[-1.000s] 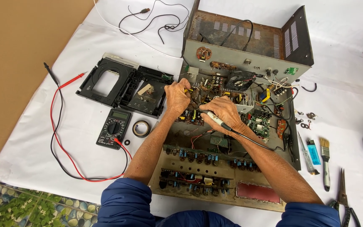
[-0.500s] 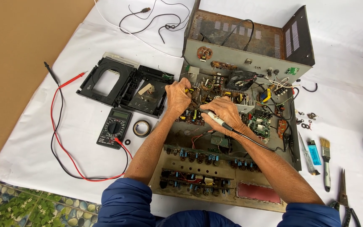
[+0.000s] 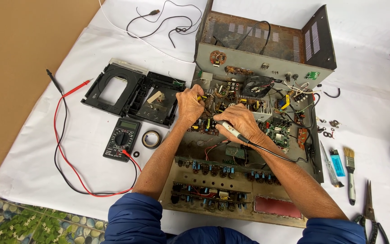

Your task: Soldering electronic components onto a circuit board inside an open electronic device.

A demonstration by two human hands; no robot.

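An opened metal electronics chassis lies on a white sheet, full of circuit boards, wires and rusty parts. My left hand pinches a small yellow-handled tool over a brown circuit board near the chassis middle. My right hand grips a soldering iron like a pen, its tip pointing left toward the same spot and its black cord trailing right. Both hands sit close together, almost touching. The exact point worked on is hidden by my fingers.
A black multimeter with red and black leads lies at left, beside a roll of black tape and a dismantled black disc tray. At right lie a screwdriver, blue lighter, brush and pliers.
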